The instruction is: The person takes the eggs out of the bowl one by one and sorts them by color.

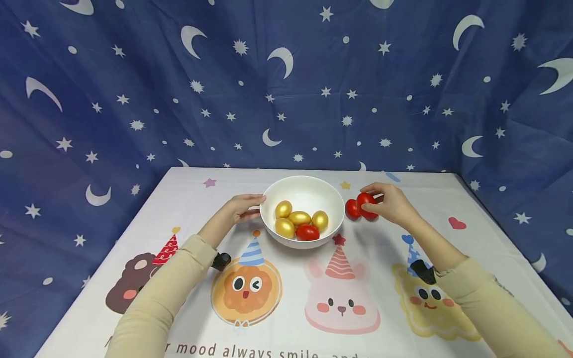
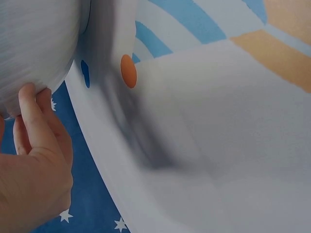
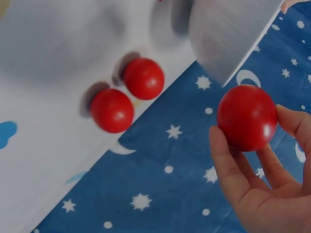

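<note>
My left hand (image 1: 244, 207) holds the left side of a white bowl (image 1: 301, 188); its fingertips lie against the outer wall in the left wrist view. Inside the bowl are several gold eggs (image 1: 283, 209) and one red egg (image 1: 307, 232). Just right of the bowl, my right hand (image 1: 394, 203) pinches another red egg (image 3: 247, 118) between thumb and fingertips. In the right wrist view, two more red eggs (image 3: 112, 110) sit close together on the table, apart from the held one. The head view shows them partly hidden behind the held egg.
A white tablecloth (image 1: 188, 189) with printed cartoon figures covers the table. Behind it and along its sides hangs a dark blue curtain (image 1: 313, 134) with moons and stars. A black wrist camera mount (image 1: 423, 271) sits at each sleeve cuff.
</note>
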Available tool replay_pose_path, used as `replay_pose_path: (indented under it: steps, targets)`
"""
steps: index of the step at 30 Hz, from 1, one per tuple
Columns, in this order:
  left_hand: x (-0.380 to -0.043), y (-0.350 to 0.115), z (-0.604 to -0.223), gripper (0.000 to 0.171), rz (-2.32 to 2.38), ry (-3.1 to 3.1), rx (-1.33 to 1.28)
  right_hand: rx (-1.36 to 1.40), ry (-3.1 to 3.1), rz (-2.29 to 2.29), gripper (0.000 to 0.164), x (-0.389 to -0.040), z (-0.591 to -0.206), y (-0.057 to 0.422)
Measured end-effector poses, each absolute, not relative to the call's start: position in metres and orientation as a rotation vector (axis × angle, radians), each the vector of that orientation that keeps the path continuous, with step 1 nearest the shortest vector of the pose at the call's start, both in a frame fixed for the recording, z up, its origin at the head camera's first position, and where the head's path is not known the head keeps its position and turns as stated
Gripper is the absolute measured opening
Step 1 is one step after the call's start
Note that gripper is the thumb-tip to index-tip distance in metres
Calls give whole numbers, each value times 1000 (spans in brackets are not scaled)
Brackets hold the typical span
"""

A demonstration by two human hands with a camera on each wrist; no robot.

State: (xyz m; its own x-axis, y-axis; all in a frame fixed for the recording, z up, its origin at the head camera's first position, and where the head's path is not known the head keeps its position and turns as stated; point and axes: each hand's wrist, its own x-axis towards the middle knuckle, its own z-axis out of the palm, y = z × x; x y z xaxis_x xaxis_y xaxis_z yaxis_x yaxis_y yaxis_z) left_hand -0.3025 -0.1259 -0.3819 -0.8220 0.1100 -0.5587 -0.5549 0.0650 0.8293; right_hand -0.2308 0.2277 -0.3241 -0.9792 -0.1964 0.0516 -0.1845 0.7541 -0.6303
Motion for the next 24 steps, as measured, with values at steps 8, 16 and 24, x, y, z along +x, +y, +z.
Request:
replay_pose_path:
  steps: [8, 16, 24]
  targets:
    - [-303, -126, -384, 50, 1821, 1854, -447, -243, 2934, -1028, 42, -229, -333, 250]
    - [-303, -128, -382, 49, 1819, 1866, -455, -140, 2947, -1001, 44, -237, -342, 268]
    - [-301, -129, -384, 49, 1815, 1879, -436, -14, 2918, -981, 46, -251, -358, 288]
